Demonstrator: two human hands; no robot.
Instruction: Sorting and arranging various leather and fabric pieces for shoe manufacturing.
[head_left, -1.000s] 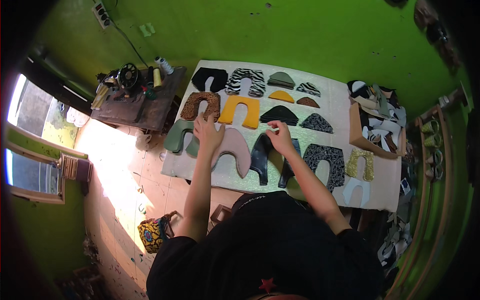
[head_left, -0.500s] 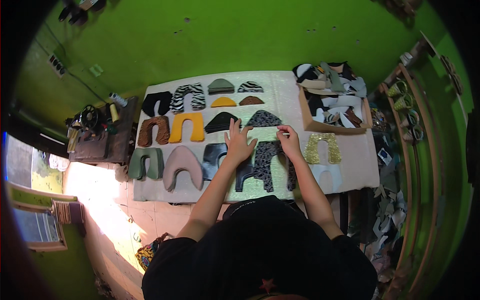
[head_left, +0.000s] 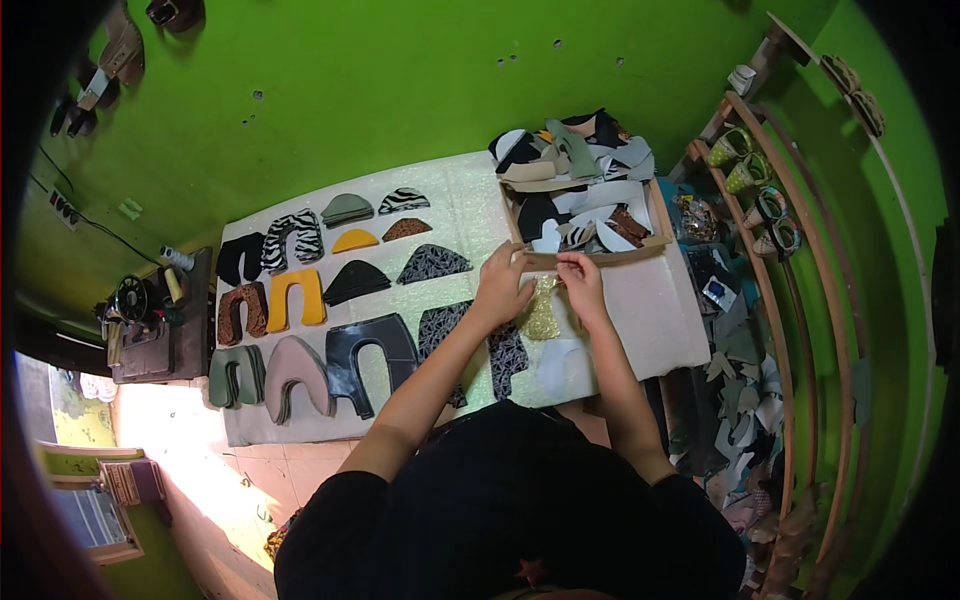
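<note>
Over the right part of the table, my left hand (head_left: 500, 287) reaches toward the front of a cardboard box, its thumb apart from its fingers. Beside it, my right hand (head_left: 581, 284) has its fingertips pinched together; whatever is between them cannot be made out. Both hands are above a gold glitter U-shaped piece (head_left: 541, 314), partly covered by the right hand. A pale white U-shaped piece (head_left: 566, 366) lies nearer to me. My left forearm crosses a grey-and-black patterned U-shaped piece (head_left: 510, 372). The matching patterned half-round pieces (head_left: 434, 264) lie further left.
The cardboard box (head_left: 625, 254) holds mixed material scraps. Stacks of U-shaped pieces, including yellow (head_left: 296, 300), pink (head_left: 298, 378) and shiny black (head_left: 372, 358), fill the table's left. A sewing machine (head_left: 135, 300) stands far left; a wooden rack (head_left: 770, 150) with footwear is right.
Both hands have moved right, from the patterned half-round pieces to the gold piece by the box. My left fingers are less spread. The view has shifted right.
</note>
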